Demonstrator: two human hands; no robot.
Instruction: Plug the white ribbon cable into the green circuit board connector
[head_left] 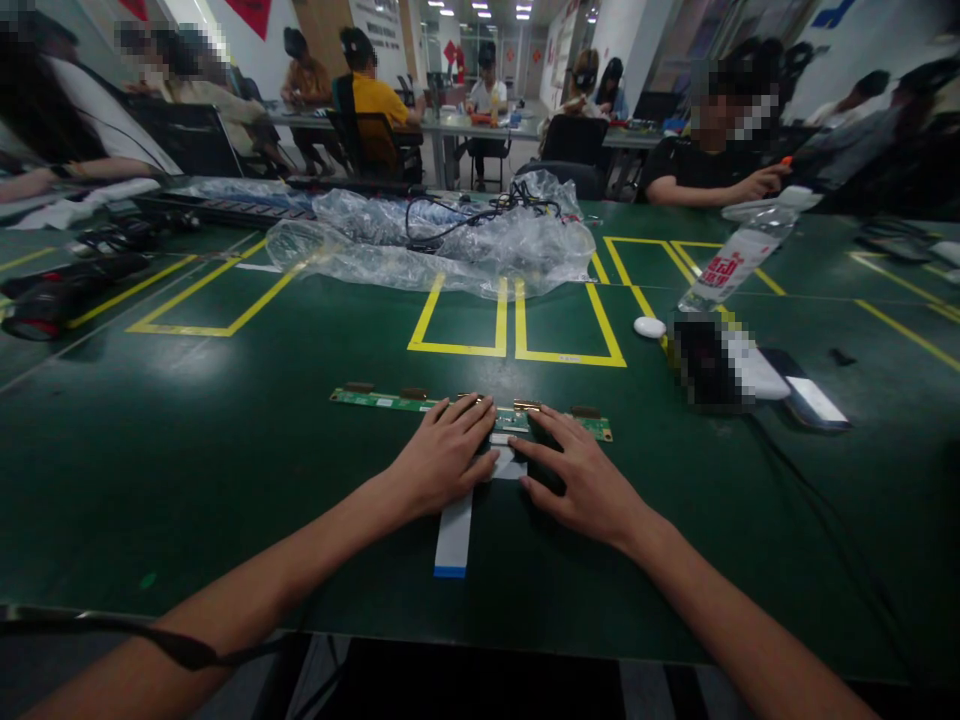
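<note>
A long, narrow green circuit board (382,400) lies flat across the table, with several brown tabs along its far edge. My left hand (446,455) rests palm down on its middle, fingers stretched out. On the other side, my right hand (581,475) has its fingers spread; some reach the board, and its index fingertip is at the white end of a flat ribbon cable (452,535). The cable runs toward me under my left hand and ends in a blue strip. Its folded part shows between my two thumbs. My hands partly cover the board's centre.
Crumpled clear plastic wrap (450,250) with black cables lies beyond the board. To the right are a water bottle (739,255), a white oval object (649,327) and a phone (814,395). Yellow tape marks the green table (225,450). Several people sit around.
</note>
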